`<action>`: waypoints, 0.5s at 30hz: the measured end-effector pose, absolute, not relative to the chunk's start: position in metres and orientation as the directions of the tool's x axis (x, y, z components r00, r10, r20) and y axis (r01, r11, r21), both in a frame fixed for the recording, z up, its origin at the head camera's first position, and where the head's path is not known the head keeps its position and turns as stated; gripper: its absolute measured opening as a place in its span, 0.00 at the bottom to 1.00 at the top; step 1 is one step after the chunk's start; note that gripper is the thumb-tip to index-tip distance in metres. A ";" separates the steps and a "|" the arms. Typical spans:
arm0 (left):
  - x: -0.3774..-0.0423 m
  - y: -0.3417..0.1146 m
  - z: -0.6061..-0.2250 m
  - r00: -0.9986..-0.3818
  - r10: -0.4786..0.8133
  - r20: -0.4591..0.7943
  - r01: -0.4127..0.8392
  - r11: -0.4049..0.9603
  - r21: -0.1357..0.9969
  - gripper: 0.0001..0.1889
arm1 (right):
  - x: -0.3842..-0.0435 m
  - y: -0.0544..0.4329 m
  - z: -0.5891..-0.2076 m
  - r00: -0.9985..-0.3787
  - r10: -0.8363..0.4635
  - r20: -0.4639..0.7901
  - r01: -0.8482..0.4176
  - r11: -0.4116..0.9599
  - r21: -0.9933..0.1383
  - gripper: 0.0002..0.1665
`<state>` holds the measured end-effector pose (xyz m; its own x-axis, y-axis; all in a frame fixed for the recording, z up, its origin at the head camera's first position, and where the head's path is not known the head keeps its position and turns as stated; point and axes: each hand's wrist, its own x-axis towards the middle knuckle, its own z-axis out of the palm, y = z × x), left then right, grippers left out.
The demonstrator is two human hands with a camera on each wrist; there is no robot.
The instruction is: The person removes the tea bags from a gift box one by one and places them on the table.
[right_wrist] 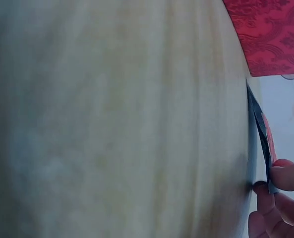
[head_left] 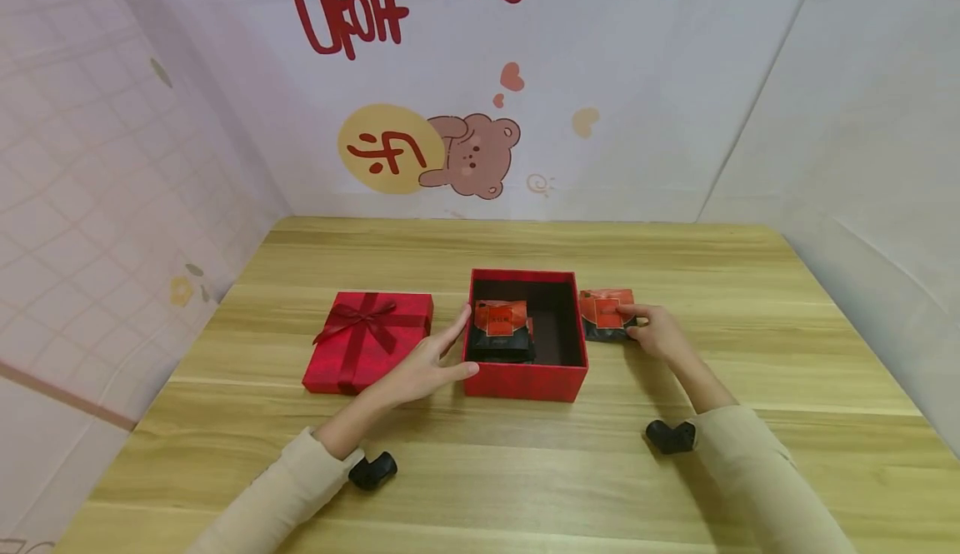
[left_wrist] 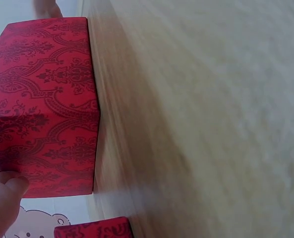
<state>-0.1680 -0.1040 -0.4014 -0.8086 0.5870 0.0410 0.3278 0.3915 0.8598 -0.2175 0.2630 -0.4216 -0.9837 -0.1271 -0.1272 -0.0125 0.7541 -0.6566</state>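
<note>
Right hand (head_left: pixel 659 336) pinches 1 packet (head_left: pixel 602 316) by its right edge; left hand (head_left: pixel 425 367) spreads against the box (head_left: pixel 525 382).

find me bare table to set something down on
Bare table: in front of the open box, between the sleeves, and behind the box toward the wall. Crowded: between box and lid, where the left hand is, and right of the box, where the right hand pinches a packet.
</note>
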 end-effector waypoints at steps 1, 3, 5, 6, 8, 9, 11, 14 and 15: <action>-0.168 -0.104 -0.401 -0.809 0.587 0.041 0.329 0.392 0.859 0.42 | -0.218 0.262 -0.422 -0.984 -0.135 -0.117 -0.028 0.760 -0.649 0.25; -0.167 -0.104 -0.400 -0.809 0.587 0.040 0.326 0.391 0.860 0.42 | -0.218 0.261 -0.424 -0.983 -0.152 -0.099 -0.057 0.777 -0.627 0.24; -0.167 -0.103 -0.399 -0.811 0.585 0.032 0.320 0.396 0.860 0.42 | -0.217 0.260 -0.424 -0.981 -0.175 -0.081 -0.091 0.789 -0.608 0.24; -0.167 -0.103 -0.399 -0.812 0.583 0.028 0.316 0.399 0.861 0.42 | -0.217 0.260 -0.425 -0.981 -0.183 -0.070 -0.105 0.793 -0.601 0.24; -0.166 -0.103 -0.399 -0.812 0.582 0.031 0.319 0.399 0.860 0.42 | -0.217 0.260 -0.425 -0.979 -0.193 -0.061 -0.119 0.795 -0.595 0.24; -0.164 -0.102 -0.395 -0.813 0.582 0.025 0.313 0.400 0.861 0.42 | -0.217 0.260 -0.425 -0.979 -0.194 -0.056 -0.123 0.793 -0.597 0.24; -0.165 -0.103 -0.395 -0.813 0.582 0.029 0.317 0.400 0.860 0.42 | -0.217 0.260 -0.425 -0.980 -0.195 -0.039 -0.135 0.798 -0.587 0.23; -0.165 -0.103 -0.396 -0.811 0.584 0.037 0.321 0.391 0.863 0.42 | -0.216 0.260 -0.425 -0.981 -0.190 -0.033 -0.136 0.805 -0.577 0.23; -0.165 -0.103 -0.397 -0.810 0.585 0.034 0.318 0.390 0.864 0.42 | -0.216 0.260 -0.425 -0.982 -0.189 -0.027 -0.141 0.811 -0.568 0.22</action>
<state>-0.1654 -0.1035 -0.3968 -0.8104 0.5849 0.0342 0.3179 0.3900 0.8642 -0.2157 0.2595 -0.4247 -0.9817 -0.1888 -0.0265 -0.1406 0.8109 -0.5680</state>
